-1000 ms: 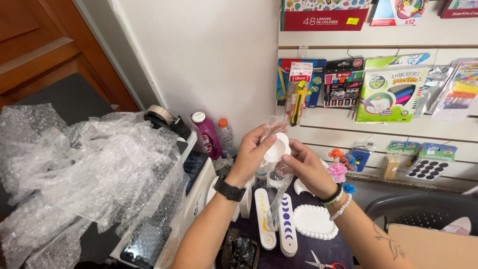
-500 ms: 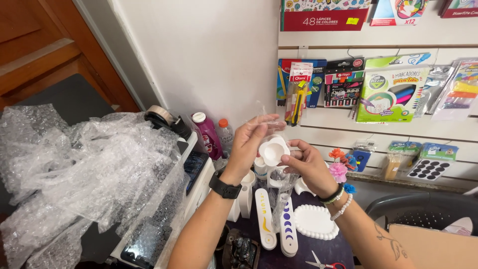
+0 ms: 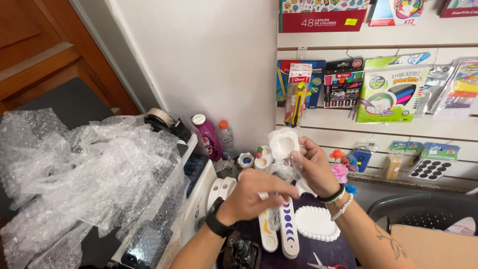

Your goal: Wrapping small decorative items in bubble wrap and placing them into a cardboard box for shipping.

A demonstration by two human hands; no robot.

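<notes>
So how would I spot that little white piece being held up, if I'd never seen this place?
Start at the slatted white display wall hung with packets of pens and markers. Just in front of its lower left part, the right hand holds up a small white dish. Unlike the flat oval tray and the long white strips lying on the table below, it is raised, round and scallop-edged.

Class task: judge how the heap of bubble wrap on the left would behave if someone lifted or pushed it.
The bubble wrap would probably be floppy: it lies crumpled in loose folds and drapes over the white machine. It likely weighs little for its bulk, being thin clear film. Pushed, it would probably bunch and slide rather than roll.
</notes>
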